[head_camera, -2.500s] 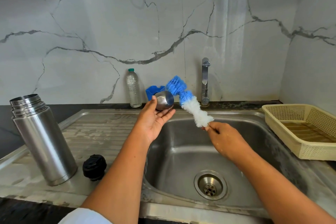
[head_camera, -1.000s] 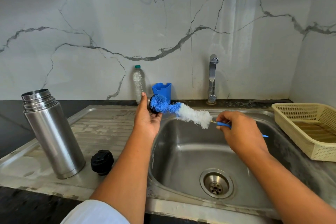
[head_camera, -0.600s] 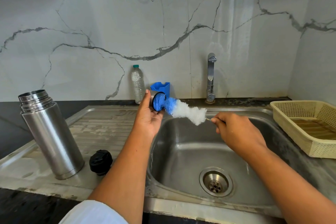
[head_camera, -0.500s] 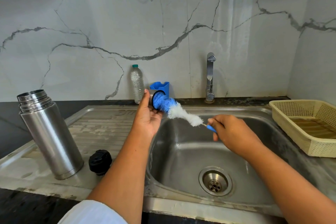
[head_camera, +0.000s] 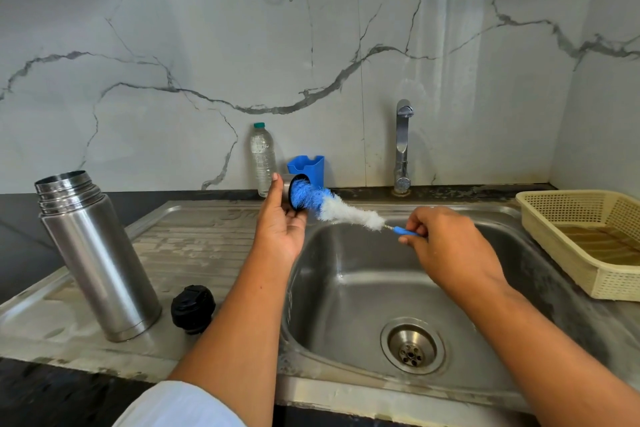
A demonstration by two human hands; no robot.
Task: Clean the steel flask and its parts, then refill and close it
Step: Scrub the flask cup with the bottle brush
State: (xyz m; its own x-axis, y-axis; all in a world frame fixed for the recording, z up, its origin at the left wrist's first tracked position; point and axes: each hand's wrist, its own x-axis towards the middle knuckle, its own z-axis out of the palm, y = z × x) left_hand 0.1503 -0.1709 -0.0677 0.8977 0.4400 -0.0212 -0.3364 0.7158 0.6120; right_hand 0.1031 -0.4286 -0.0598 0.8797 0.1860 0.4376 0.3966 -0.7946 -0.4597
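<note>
1. The left hand [head_camera: 280, 229] cups the small steel cup [head_camera: 286, 185] at the sink's [head_camera: 346, 288] left edge, thumb and fingers wrapped round its wall.
2. The right hand [head_camera: 446, 246] pinches the brush [head_camera: 332, 206] by its thin handle, bristles inside the cup.
3. The cup looks light, rigid and probably slippery when wet, so the wall is the place to grip it.
4. The open flask [head_camera: 100, 260] and the stopper [head_camera: 192, 308] wait on the drainboard.

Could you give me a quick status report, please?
Left hand holds steel cup; right hand pinches brush handle, blue tip inside cup. Open flask on drainboard. Nothing blocks the brush.
</note>
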